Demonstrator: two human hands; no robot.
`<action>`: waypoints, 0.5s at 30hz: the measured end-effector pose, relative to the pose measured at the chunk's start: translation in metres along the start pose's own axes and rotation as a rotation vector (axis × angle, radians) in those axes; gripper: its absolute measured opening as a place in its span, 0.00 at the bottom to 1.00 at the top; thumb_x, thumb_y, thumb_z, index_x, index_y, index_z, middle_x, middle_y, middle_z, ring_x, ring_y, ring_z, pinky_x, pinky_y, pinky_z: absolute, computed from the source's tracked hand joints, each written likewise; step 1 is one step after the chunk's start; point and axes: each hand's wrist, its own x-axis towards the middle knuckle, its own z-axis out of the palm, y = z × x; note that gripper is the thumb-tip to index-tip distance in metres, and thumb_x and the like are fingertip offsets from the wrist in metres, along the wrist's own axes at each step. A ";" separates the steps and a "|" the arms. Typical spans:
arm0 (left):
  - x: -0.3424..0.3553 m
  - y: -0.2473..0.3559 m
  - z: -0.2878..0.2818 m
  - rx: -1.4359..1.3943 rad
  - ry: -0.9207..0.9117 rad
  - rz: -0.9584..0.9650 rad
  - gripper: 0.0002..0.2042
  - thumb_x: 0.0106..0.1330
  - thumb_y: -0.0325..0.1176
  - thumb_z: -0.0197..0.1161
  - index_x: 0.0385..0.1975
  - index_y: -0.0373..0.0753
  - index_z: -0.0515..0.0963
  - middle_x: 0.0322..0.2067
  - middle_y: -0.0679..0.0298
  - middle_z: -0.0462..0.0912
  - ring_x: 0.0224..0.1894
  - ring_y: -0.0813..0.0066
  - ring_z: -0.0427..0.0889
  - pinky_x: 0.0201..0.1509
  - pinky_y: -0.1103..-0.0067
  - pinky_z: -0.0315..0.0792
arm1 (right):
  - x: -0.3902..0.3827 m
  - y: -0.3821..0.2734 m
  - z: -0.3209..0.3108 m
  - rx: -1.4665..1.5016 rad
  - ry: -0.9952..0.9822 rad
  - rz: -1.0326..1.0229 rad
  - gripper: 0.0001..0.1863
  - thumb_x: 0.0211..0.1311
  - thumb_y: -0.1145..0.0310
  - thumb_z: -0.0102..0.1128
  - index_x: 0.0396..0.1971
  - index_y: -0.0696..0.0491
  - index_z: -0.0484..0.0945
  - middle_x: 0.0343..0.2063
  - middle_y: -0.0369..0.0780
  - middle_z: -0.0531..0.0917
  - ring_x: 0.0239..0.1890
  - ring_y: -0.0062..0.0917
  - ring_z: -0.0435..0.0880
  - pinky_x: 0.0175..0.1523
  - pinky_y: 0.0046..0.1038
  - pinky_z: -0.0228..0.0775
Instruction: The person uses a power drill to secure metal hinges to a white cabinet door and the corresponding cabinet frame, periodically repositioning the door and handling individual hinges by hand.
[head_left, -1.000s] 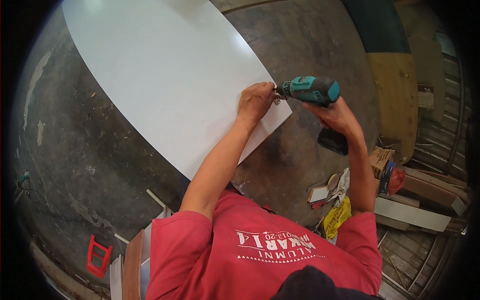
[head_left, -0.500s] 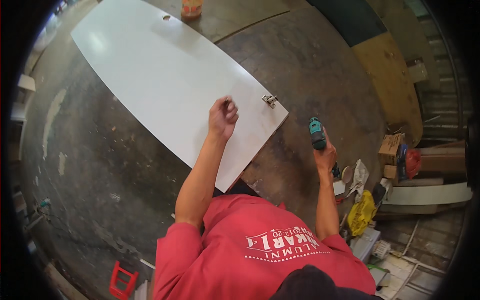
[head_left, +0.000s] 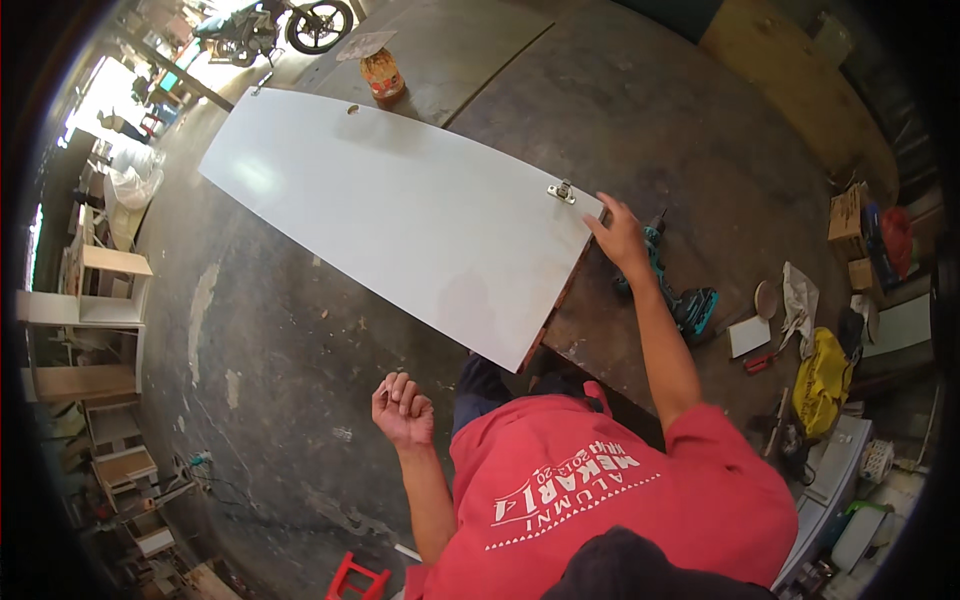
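My left hand point(head_left: 402, 410) is raised left of the white panel's near end, fingers curled; whatever they may hold is too small to make out. My right hand point(head_left: 618, 235) is open at the panel's right end, fingers spread by the corner. The long white panel point(head_left: 380, 220) has a metal hinge point(head_left: 561, 192) near that corner and a small round hole point(head_left: 353, 109) along the far edge. A teal and black cordless drill point(head_left: 694, 308) lies right of the panel on a dark surface, partly hidden by my right forearm.
An orange container point(head_left: 383, 78) stands beyond the panel, with a motorbike point(head_left: 265, 35) farther back. Shelving units point(head_left: 105, 260) line the left. Boxes point(head_left: 845, 220), a yellow bag point(head_left: 822, 380) and scraps lie at right. A red plastic object point(head_left: 355, 578) is at bottom left.
My right hand has let go of the drill, which now lies down, and opened by the panel corner. My left hand has left the hinge and moved down-left off the panel. The view has shifted.
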 end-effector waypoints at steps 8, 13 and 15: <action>0.015 0.056 0.018 -0.053 -0.041 0.006 0.05 0.68 0.31 0.50 0.29 0.40 0.68 0.23 0.69 0.69 0.14 0.85 0.60 0.15 0.84 0.47 | 0.070 0.004 0.086 0.088 0.144 0.081 0.23 0.64 0.51 0.64 0.48 0.54 0.80 0.39 0.42 0.86 0.40 0.35 0.86 0.46 0.33 0.77; 0.017 0.147 0.024 -0.059 -0.095 0.032 0.05 0.69 0.30 0.50 0.29 0.41 0.67 0.24 0.68 0.70 0.15 0.85 0.62 0.15 0.84 0.48 | 0.031 -0.039 0.092 1.040 0.010 0.532 0.14 0.70 0.53 0.59 0.35 0.48 0.78 0.29 0.31 0.82 0.34 0.17 0.84 0.33 0.26 0.77; 0.022 0.186 0.027 -0.045 -0.126 0.025 0.05 0.69 0.30 0.50 0.29 0.40 0.68 0.25 0.68 0.71 0.16 0.85 0.63 0.15 0.83 0.49 | 0.001 -0.077 0.107 1.089 -0.007 0.584 0.12 0.70 0.55 0.60 0.37 0.48 0.78 0.30 0.31 0.83 0.35 0.19 0.84 0.36 0.26 0.77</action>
